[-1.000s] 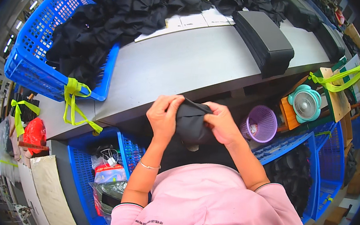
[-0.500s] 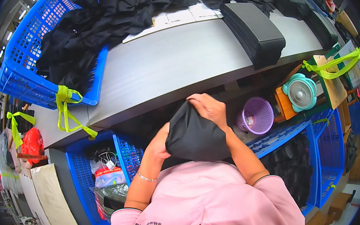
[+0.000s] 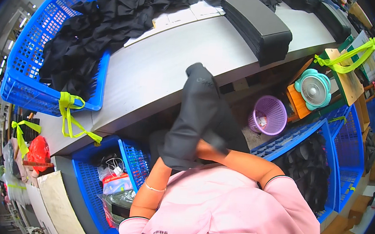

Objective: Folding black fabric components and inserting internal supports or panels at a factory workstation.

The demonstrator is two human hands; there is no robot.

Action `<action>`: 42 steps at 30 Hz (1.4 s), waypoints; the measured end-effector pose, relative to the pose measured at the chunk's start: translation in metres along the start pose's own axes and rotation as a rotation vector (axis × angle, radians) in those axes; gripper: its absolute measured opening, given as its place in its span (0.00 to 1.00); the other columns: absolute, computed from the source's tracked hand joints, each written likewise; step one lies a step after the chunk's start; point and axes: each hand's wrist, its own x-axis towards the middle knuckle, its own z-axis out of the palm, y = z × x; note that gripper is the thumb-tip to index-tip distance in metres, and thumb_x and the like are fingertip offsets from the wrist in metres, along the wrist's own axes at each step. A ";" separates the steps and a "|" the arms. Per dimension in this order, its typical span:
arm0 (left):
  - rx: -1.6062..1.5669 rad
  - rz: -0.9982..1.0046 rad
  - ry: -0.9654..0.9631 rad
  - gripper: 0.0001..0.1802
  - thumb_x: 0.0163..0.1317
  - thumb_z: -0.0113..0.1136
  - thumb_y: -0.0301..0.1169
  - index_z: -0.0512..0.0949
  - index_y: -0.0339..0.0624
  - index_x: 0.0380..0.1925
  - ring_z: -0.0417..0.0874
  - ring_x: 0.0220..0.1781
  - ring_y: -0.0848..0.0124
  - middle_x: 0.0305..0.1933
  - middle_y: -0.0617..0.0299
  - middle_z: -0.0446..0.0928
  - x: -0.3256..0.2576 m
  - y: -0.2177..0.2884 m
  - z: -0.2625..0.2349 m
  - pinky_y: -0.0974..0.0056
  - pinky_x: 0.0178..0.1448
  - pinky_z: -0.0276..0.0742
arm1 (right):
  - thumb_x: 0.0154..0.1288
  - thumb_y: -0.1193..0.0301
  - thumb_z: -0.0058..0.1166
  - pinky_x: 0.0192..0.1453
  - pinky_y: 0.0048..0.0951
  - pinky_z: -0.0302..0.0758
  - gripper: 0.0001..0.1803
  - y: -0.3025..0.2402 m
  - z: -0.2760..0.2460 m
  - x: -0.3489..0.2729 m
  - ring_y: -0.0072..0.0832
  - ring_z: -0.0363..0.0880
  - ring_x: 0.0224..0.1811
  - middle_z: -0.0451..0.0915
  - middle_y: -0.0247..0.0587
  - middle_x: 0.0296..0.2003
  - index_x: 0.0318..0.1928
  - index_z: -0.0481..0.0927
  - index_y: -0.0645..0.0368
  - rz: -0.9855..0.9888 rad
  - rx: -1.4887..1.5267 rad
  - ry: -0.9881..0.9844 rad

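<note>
A black fabric sleeve-like piece point(image 3: 192, 113) is pulled over my left hand and reaches down to the wrist. Its narrow top points up in front of the table edge, with faint marks near the tip. My left forearm point(image 3: 151, 190) comes out below it, a pale bracelet on it; the hand itself is hidden inside the cloth. At the right side of the lower cloth is my right hand point(image 3: 207, 151), blurred, its fingers covered by a dark flap of fabric.
A grey table point(image 3: 156, 64) carries a stack of black pieces point(image 3: 261, 27) and heaped black cloth. A blue basket point(image 3: 32, 86) of black cloth stands left. A purple bin point(image 3: 268, 115), small fan point(image 3: 314, 89) and blue crate point(image 3: 333, 176) lie right; another crate point(image 3: 86, 184) stands lower left.
The black fabric, earlier bunched low between both hands, now stands upright over my left hand. My right hand has moved down from the fabric's top to its lower right side.
</note>
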 end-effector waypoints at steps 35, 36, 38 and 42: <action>0.863 0.135 0.704 0.29 0.76 0.47 0.33 0.58 0.39 0.74 0.61 0.78 0.64 0.78 0.50 0.58 -0.062 0.021 0.035 0.63 0.79 0.56 | 0.58 0.73 0.68 0.48 0.33 0.77 0.08 -0.027 -0.074 -0.040 0.37 0.82 0.42 0.82 0.41 0.39 0.34 0.82 0.62 -0.265 -0.233 0.756; 0.892 0.127 0.691 0.29 0.76 0.47 0.34 0.58 0.39 0.74 0.61 0.78 0.64 0.78 0.50 0.58 -0.062 0.018 0.035 0.63 0.79 0.56 | 0.57 0.72 0.70 0.48 0.33 0.77 0.10 -0.027 -0.065 -0.037 0.38 0.82 0.43 0.82 0.42 0.41 0.35 0.82 0.62 -0.261 -0.223 0.732; 0.950 0.113 0.661 0.29 0.76 0.47 0.34 0.57 0.40 0.74 0.61 0.78 0.65 0.78 0.50 0.58 -0.070 0.014 0.037 0.63 0.79 0.56 | 0.60 0.73 0.67 0.48 0.33 0.77 0.08 -0.025 -0.060 -0.031 0.39 0.82 0.44 0.82 0.43 0.41 0.36 0.82 0.64 -0.203 -0.172 0.680; 1.075 0.083 0.600 0.29 0.77 0.47 0.34 0.57 0.42 0.75 0.61 0.78 0.65 0.78 0.51 0.58 -0.073 0.009 0.027 0.62 0.79 0.57 | 0.66 0.74 0.60 0.48 0.32 0.77 0.06 -0.001 -0.075 -0.022 0.39 0.82 0.43 0.81 0.45 0.42 0.39 0.81 0.66 -0.205 -0.311 0.708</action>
